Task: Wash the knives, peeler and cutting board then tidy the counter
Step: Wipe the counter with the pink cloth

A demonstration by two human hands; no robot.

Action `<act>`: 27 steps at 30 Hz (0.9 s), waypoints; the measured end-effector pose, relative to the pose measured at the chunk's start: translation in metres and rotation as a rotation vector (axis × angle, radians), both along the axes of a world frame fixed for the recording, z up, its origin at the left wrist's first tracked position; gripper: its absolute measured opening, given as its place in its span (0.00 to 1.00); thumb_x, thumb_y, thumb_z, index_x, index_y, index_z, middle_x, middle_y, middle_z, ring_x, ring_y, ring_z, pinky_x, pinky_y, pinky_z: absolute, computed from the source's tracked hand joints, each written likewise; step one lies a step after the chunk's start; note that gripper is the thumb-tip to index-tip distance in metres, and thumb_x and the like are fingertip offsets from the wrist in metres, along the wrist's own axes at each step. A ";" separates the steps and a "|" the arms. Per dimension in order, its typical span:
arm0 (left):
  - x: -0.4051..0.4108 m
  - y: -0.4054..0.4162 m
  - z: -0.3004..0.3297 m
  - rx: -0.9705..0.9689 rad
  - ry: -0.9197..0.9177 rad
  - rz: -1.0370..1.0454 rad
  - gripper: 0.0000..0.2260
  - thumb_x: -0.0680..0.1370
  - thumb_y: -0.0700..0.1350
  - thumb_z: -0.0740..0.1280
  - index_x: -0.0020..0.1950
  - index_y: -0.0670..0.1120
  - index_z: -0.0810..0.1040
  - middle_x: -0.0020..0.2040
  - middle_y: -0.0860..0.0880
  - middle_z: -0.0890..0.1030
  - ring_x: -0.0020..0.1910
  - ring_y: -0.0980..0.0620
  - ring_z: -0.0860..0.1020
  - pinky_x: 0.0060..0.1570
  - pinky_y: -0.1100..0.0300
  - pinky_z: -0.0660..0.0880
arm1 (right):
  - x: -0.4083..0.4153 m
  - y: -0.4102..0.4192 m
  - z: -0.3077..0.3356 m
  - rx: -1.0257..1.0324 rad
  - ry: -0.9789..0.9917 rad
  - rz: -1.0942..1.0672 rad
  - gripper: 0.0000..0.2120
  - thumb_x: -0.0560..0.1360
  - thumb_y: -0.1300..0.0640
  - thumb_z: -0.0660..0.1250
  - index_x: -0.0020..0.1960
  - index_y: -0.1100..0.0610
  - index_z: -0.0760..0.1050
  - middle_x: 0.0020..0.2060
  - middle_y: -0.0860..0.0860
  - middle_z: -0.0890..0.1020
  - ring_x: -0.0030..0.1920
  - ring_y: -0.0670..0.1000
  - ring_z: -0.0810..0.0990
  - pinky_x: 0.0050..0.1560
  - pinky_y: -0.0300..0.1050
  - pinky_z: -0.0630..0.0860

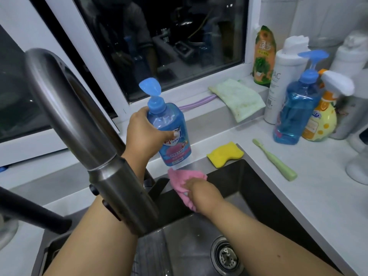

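At lower centre, a pink cloth [184,186] is clutched by the right hand [196,186] over the sink [258,196]. Just above, a blue soap bottle [171,132] is gripped, tilted, by the left hand [143,134]. Knives, peeler and board are not visible, so washing is judged barely begun. Bottles crowd the upper-right counter [298,186].

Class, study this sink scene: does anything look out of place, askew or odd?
A green toothbrush lies loose on the counter beside the sink, odd among kitchen cleaners. The green cloth droops off the window ledge. Nothing looks spilled or damaged.
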State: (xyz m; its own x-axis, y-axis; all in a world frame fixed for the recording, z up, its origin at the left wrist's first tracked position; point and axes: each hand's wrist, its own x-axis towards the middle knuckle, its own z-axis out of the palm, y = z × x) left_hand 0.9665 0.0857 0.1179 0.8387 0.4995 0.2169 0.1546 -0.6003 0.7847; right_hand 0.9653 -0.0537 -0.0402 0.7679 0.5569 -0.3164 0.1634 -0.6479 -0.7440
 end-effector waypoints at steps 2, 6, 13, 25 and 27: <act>0.001 -0.003 -0.004 -0.006 0.027 -0.014 0.29 0.62 0.43 0.81 0.57 0.50 0.71 0.53 0.52 0.78 0.51 0.53 0.78 0.50 0.55 0.78 | -0.008 -0.020 -0.002 0.047 0.049 -0.104 0.17 0.79 0.59 0.57 0.66 0.54 0.74 0.58 0.54 0.79 0.58 0.55 0.78 0.55 0.42 0.72; 0.004 -0.007 -0.018 -0.036 0.112 -0.055 0.30 0.63 0.42 0.81 0.60 0.49 0.72 0.57 0.51 0.78 0.54 0.50 0.78 0.53 0.49 0.79 | -0.014 -0.057 -0.006 0.414 0.401 -0.372 0.11 0.81 0.60 0.57 0.57 0.60 0.77 0.44 0.56 0.84 0.47 0.55 0.82 0.49 0.46 0.75; 0.001 -0.008 -0.035 -0.100 0.168 -0.151 0.26 0.67 0.40 0.78 0.60 0.50 0.71 0.57 0.51 0.78 0.57 0.49 0.78 0.53 0.51 0.78 | -0.029 -0.099 0.000 0.801 0.810 -0.699 0.12 0.81 0.60 0.59 0.57 0.65 0.77 0.44 0.63 0.84 0.43 0.57 0.82 0.49 0.50 0.77; -0.046 -0.088 -0.037 0.380 -0.146 0.044 0.21 0.73 0.41 0.71 0.65 0.43 0.71 0.60 0.44 0.74 0.60 0.48 0.72 0.60 0.58 0.67 | -0.045 -0.170 0.061 0.949 0.513 -0.873 0.06 0.76 0.59 0.65 0.46 0.63 0.75 0.28 0.53 0.81 0.31 0.49 0.80 0.37 0.43 0.72; -0.049 -0.113 -0.055 0.280 -0.113 -0.099 0.17 0.74 0.39 0.69 0.62 0.42 0.74 0.58 0.44 0.76 0.58 0.46 0.74 0.59 0.56 0.69 | -0.043 -0.185 0.074 0.898 0.422 -0.889 0.06 0.76 0.58 0.66 0.43 0.61 0.75 0.28 0.52 0.80 0.32 0.50 0.79 0.37 0.44 0.72</act>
State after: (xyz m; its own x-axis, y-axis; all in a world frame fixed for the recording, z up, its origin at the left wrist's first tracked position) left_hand 0.9180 -0.0268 0.0632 0.8430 0.3250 0.4286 0.0066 -0.8030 0.5959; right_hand 0.9220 -0.2391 0.0337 0.9114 0.0599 -0.4072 -0.4035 0.3254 -0.8552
